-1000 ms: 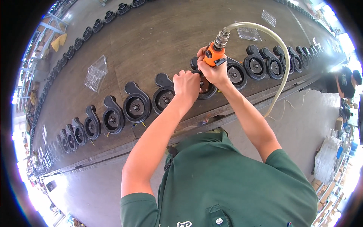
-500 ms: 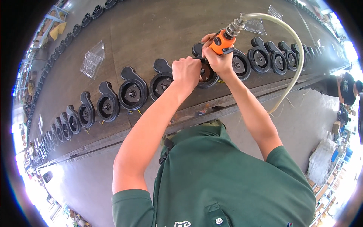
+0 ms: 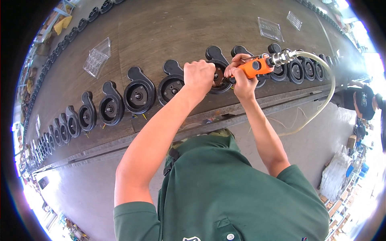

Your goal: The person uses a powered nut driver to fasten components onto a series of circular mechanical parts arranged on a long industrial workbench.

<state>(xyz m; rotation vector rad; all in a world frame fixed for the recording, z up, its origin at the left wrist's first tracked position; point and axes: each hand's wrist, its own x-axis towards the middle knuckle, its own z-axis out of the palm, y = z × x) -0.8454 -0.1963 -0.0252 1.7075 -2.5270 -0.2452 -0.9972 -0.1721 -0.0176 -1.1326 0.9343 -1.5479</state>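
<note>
Compared with half a second ago, the orange tool (image 3: pixel 254 67) is leaning over much further to the right, its hose end now pointing sideways, while the left hand (image 3: pixel 199 76) is staying in nearly the same spot. The tool is hovering over the right side of a round black housing (image 3: pixel 220 65) with a brownish centre, which is sitting on the bench (image 3: pixel 161 36) in front of the person; whether the tool's nose is touching it is hard to tell. The right hand (image 3: pixel 244 82) is keeping its grip closed around the tool's lower body. The left hand is resting at the housing's left side with fingers curled under, so what its grip is holding, if anything, is staying hidden. Because the tool is lying so slanted, its nose could be slipping off and scraping the housing's rim or catching the left fingers, which are lying close by. If the left hand is bearing only lightly, the housing could be twisting or sliding. Just beyond, more black housings are lining the bench edge, and the tool is overhanging the neighbouring housing (image 3: pixel 241 50) to the right, so a careless swing could be knocking it. A pale hose (image 3: pixel 333 84) is looping rightward past the bench edge; its pull could be dragging the tool off line.
</note>
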